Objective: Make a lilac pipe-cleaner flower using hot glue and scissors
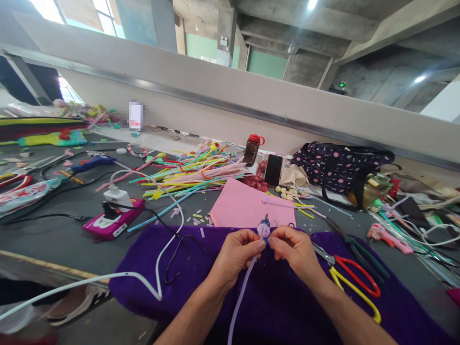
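Between my hands, over a purple cloth [154, 254], stands a small lilac pipe-cleaner flower [263, 230] with a dark blue tip. A long lilac stem [240, 304] hangs down from it. My left hand [237, 249] pinches the flower's base where the stem begins. On the other side, my right hand [289, 244] closes thumb and finger at a bit of blue [266, 241] under the flower; the exact hold is partly hidden. Right of my hands lie scissors [354, 278] with one red and one yellow handle. Beyond the flower is a pink sheet [239, 203].
Bundled coloured pipe cleaners [201, 172] lie behind, near a red-lidded bottle [252, 151], a phone [273, 170] and a patterned bag [341, 167]. At left, a magenta power strip [118, 223] has a white cable [160, 268] crossing the cloth. Pliers [359, 249] and a pink glue gun [391, 239] are at right.
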Action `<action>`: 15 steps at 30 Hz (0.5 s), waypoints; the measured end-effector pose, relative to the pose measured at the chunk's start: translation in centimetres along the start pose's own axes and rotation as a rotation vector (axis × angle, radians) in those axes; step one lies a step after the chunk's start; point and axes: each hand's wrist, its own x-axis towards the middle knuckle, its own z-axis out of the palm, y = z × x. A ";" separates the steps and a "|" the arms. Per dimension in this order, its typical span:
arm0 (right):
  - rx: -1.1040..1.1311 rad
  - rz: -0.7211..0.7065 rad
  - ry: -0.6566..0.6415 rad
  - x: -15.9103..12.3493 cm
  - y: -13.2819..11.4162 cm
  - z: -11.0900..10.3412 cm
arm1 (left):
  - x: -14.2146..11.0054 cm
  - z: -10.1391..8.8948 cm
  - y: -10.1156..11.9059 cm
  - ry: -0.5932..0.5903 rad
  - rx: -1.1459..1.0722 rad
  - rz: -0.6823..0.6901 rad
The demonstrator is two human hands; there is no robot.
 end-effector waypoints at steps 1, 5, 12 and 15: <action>-0.009 -0.004 -0.005 0.0 0.0 0.0 | 0.0 0.0 0.0 -0.001 -0.002 0.001; -0.039 -0.017 -0.015 0.0 0.2 0.3 | 0.0 0.0 0.0 -0.005 -0.011 0.008; -0.062 -0.040 0.015 0.1 0.5 0.2 | 0.0 -0.1 0.0 -0.022 -0.024 -0.006; -0.106 -0.131 0.085 0.1 0.4 -0.2 | 0.0 -0.1 0.1 -0.025 -0.023 -0.019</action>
